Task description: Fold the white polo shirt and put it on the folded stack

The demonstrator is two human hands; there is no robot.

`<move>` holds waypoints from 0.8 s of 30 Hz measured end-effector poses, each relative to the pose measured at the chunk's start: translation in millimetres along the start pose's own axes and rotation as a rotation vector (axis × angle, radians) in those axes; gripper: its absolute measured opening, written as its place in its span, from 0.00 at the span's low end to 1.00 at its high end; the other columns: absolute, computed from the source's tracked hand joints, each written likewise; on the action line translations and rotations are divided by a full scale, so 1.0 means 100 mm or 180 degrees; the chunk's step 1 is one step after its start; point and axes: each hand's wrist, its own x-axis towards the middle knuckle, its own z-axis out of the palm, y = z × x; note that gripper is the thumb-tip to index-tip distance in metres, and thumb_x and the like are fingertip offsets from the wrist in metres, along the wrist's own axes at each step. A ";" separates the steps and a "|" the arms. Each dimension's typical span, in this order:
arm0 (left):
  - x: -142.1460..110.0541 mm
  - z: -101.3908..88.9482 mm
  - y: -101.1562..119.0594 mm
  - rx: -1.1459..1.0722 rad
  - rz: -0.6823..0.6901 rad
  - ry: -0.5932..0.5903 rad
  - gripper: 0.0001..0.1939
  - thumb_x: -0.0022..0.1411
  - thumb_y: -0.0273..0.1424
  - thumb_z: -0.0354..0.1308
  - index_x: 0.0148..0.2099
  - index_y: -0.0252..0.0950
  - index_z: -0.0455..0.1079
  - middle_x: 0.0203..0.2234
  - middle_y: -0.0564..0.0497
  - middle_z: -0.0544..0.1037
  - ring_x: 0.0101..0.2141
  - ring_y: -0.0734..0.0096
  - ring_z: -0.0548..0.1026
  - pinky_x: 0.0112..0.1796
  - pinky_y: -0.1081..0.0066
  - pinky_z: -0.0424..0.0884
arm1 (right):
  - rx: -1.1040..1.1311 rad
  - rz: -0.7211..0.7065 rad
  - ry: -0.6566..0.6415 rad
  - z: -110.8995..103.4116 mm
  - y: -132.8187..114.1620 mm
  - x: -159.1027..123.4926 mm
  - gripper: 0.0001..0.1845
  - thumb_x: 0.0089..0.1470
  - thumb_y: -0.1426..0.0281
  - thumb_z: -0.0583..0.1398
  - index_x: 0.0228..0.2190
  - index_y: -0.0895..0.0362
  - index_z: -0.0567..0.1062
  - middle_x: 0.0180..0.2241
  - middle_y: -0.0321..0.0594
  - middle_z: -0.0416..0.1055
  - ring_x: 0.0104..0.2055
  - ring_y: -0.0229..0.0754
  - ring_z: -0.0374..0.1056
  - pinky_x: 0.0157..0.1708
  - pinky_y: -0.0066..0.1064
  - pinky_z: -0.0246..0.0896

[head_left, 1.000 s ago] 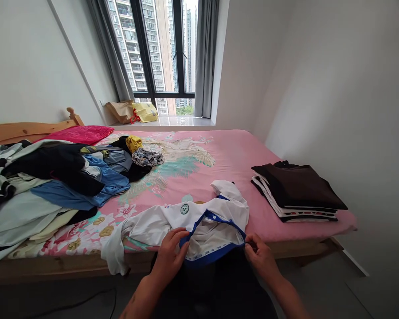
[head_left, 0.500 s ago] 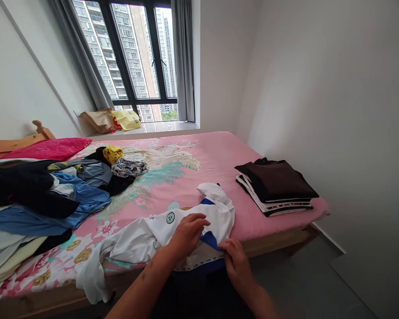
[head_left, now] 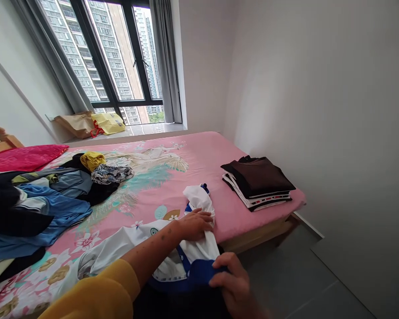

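A white long-sleeved top [head_left: 118,241] with blue panels and a round green badge lies crumpled along the near edge of the bed. My left hand [head_left: 197,224] is on the bunched white cloth near its right end, with the fingers bent over the fabric. Lower and to the right, my right hand [head_left: 232,280] pinches a blue part of the same top between thumb and fingers. The cloth between the two hands is drawn out toward me, past the bed's edge. Part of the top is hidden under my left forearm.
A neat stack of folded clothes [head_left: 259,181], dark brown on top, sits at the bed's right corner. Loose clothes [head_left: 60,199] are heaped on the left, near a red pillow [head_left: 26,156]. Bags [head_left: 108,122] stand on the window sill. A wall rises at the right.
My right hand has moved down toward me, pulling the blue part of the top off the bed's edge. My left hand has closed onto the white cloth. The view has turned right.
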 end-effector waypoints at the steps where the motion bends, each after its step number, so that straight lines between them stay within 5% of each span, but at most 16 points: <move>1: -0.03 -0.10 0.00 -0.0159 -0.0047 0.0267 0.17 0.54 0.24 0.53 0.46 0.42 0.71 0.51 0.48 0.72 0.57 0.62 0.62 0.58 0.53 0.51 | -0.0048 0.0199 0.0203 -0.03 0.07 0.00 0.18 0.51 0.84 0.50 0.36 0.52 0.71 0.39 0.41 0.63 0.43 0.39 0.63 0.41 0.32 0.62; 7: -0.25 -0.96 0.19 -0.0464 -0.0768 0.1935 0.13 0.58 0.26 0.47 0.42 0.35 0.71 0.34 0.49 0.77 0.37 0.70 0.74 0.39 0.71 0.69 | 0.0342 0.1345 0.1835 -0.26 0.37 0.58 0.10 0.55 0.70 0.55 0.41 0.52 0.69 0.36 0.38 0.64 0.38 0.40 0.65 0.41 0.37 0.62; 11: -0.45 -1.57 0.26 0.0107 -0.1417 0.2897 0.13 0.56 0.29 0.51 0.42 0.39 0.73 0.35 0.52 0.78 0.37 0.69 0.74 0.39 0.71 0.68 | 0.1420 0.1477 0.2269 -0.14 0.27 0.89 0.15 0.55 0.63 0.57 0.43 0.52 0.65 0.34 0.35 0.63 0.32 0.37 0.64 0.36 0.35 0.64; 14: -0.64 -2.00 0.30 0.0594 -0.1784 0.3368 0.13 0.57 0.33 0.51 0.41 0.38 0.74 0.30 0.52 0.77 0.34 0.69 0.73 0.36 0.70 0.67 | 0.1390 0.1541 0.1714 0.21 0.11 0.63 0.08 0.54 0.64 0.57 0.35 0.54 0.66 0.30 0.35 0.65 0.31 0.36 0.64 0.33 0.30 0.63; 17: -0.81 -2.35 0.37 0.0843 -0.1969 0.3700 0.13 0.59 0.34 0.49 0.38 0.35 0.74 0.25 0.53 0.74 0.31 0.71 0.72 0.33 0.72 0.66 | 0.1270 0.1506 0.0504 0.61 -0.07 0.21 0.07 0.51 0.67 0.59 0.34 0.55 0.68 0.32 0.37 0.67 0.33 0.38 0.65 0.33 0.29 0.63; 20: -0.92 -2.60 0.47 0.1015 -0.2064 0.3834 0.14 0.61 0.33 0.47 0.36 0.33 0.72 0.24 0.54 0.71 0.32 0.73 0.72 0.34 0.73 0.66 | 0.1373 0.1592 -0.0269 0.92 -0.28 0.01 0.22 0.45 0.69 0.63 0.44 0.54 0.68 0.41 0.41 0.69 0.40 0.43 0.67 0.37 0.32 0.66; 24: -1.04 -2.82 0.66 0.1252 -0.2312 0.3756 0.17 0.63 0.35 0.44 0.33 0.33 0.71 0.24 0.55 0.69 0.34 0.73 0.73 0.33 0.75 0.65 | 0.1686 0.1864 -0.0382 1.23 -0.53 0.27 0.42 0.40 0.70 0.65 0.56 0.53 0.57 0.52 0.47 0.64 0.53 0.49 0.62 0.44 0.37 0.65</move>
